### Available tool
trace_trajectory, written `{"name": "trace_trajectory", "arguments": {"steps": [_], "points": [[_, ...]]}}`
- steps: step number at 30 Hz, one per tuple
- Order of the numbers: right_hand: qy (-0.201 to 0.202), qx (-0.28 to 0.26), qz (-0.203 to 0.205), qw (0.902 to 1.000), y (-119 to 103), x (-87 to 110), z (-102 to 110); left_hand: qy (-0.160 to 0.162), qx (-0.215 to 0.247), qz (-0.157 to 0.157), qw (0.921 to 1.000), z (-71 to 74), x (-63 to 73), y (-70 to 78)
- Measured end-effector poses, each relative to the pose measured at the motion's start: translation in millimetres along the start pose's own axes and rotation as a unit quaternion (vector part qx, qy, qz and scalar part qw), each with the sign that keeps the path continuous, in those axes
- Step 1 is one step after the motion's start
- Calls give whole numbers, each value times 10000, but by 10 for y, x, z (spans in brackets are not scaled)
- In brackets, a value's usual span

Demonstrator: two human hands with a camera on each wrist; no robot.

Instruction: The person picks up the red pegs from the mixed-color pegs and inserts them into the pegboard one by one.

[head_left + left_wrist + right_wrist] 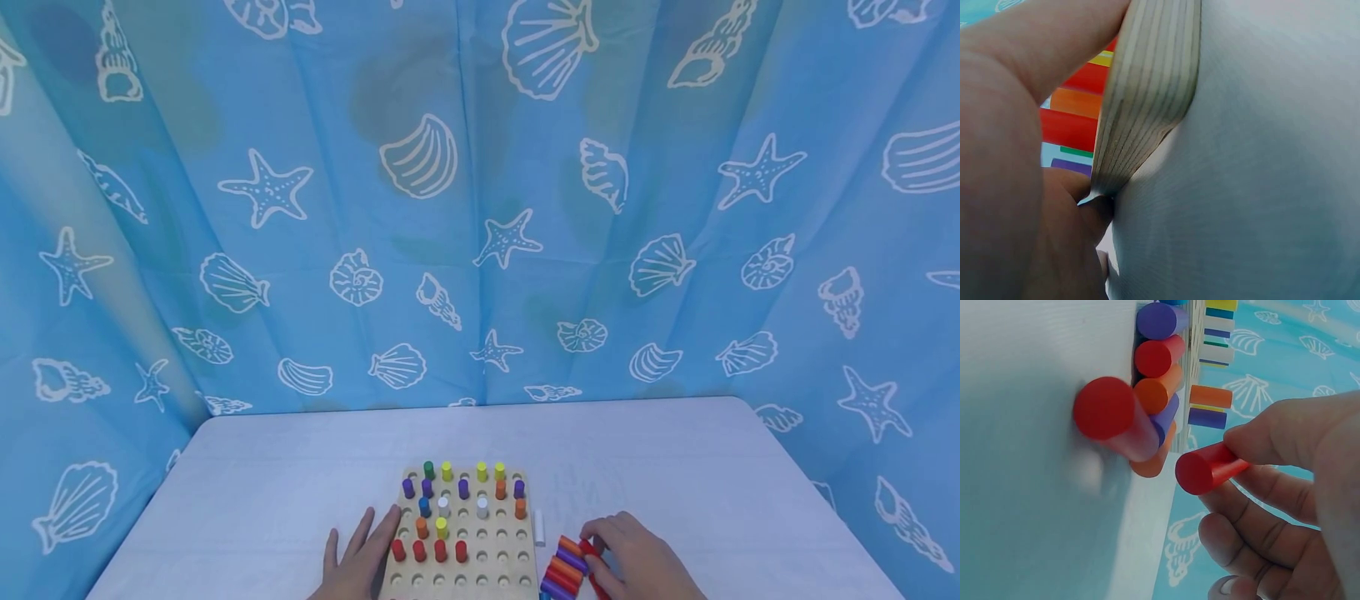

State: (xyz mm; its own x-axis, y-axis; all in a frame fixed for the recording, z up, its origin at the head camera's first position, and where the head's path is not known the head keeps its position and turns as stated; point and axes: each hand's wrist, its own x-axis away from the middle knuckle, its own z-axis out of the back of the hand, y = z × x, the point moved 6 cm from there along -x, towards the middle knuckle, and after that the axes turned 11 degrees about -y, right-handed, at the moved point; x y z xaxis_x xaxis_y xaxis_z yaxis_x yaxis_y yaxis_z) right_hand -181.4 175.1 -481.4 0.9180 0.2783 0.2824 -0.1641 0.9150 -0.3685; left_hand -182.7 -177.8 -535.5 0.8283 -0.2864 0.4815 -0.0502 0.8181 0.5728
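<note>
A wooden pegboard [492,567] lies on the table with several coloured pegs upright in its holes. My left hand [358,562] rests against its left side, fingers spread; in the left wrist view, digits touch the layered wooden edge [1154,75]. To the right of the board, my right hand [637,558] pinches a red peg [1210,469] between thumb and fingers, raised off the table. Another red peg [1105,409] lies on the table below it. Beside it is a row of loose pegs, including an orange peg [566,572] and a purple peg [572,559].
A white peg [539,529] lies along the board's right edge. Red pegs [440,551] stand in a row near the board's front. A white cloth [300,467] covers the table, and a blue shell-patterned curtain [480,250] hangs behind it.
</note>
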Motion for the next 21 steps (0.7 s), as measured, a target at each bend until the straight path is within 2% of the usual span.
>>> {"name": "trace_trajectory", "arguments": {"steps": [6, 13, 21], "points": [[49, -2, 102, 9999, -64, -9, 21, 38, -5, 24, 10000, -6, -9, -11], [-122, -214, 8, 9997, -106, -27, 10, 51, 58, 25, 10000, -12, -6, -15], [-1, -243, 85, 9997, -153, -30, 2, 50, -5, 88, 9999, -14, 2, -4]]}}
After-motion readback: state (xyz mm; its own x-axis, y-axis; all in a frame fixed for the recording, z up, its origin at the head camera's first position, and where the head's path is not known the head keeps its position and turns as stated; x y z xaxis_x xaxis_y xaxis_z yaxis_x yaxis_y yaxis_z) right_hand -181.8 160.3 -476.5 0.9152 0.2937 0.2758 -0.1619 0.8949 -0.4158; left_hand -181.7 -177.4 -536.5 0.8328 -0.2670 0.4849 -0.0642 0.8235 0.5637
